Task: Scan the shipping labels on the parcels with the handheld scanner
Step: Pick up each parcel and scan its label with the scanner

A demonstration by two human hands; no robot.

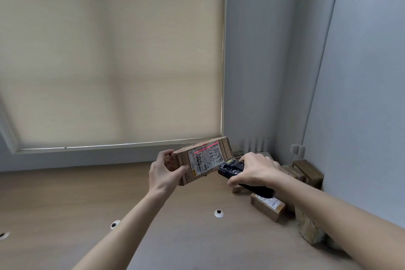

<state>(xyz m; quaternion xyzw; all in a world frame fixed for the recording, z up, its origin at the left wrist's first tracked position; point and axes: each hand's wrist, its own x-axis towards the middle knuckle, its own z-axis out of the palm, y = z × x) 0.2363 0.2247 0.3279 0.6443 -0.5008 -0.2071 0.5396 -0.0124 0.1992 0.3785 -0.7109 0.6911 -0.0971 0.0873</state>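
The left hand (163,172) grips the near end of a raised cardboard parcel (198,160), fingers curled round it; it looks light and stiff, best held by its ends. Right of the parcel, the right hand (255,170) clasps the black scanner (232,169), whose red line crosses the label (205,159).

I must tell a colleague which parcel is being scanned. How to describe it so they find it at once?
Below the window blind, the left hand holds one cardboard parcel above the table. Unlike the parcels lying at the right wall, it is lifted, with a red scanner line across its label.
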